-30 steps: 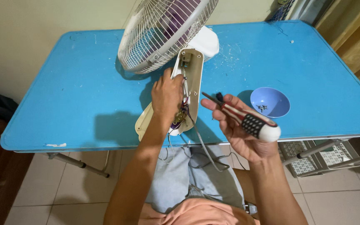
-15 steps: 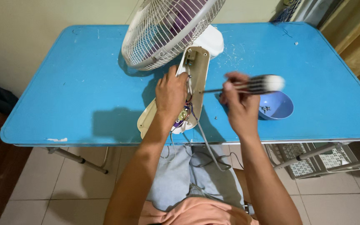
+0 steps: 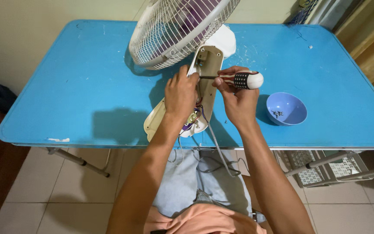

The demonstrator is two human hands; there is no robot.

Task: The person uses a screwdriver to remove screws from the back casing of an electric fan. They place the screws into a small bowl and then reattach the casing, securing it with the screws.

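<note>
**Screwdriver lying crosswise to the fan's opened column**

The fan column (image 3: 205,82) is lying on the blue desk (image 3: 66,86), its long axis running from the person up toward the wire grille (image 3: 174,30). The left hand (image 3: 180,95) is pressing down on the column's left edge, fingers curled over it. The right hand (image 3: 236,97), just right of the column, is pinching the screwdriver (image 3: 239,79) by its striped handle. The shaft is lying nearly level, at right angles to the column, with its tip meeting the column's upper inside. Both hands are flanking the column closely. Loose wires (image 3: 195,119) are showing at the column's lower end; a blue bowl (image 3: 287,108) is sitting well right of it.
</note>
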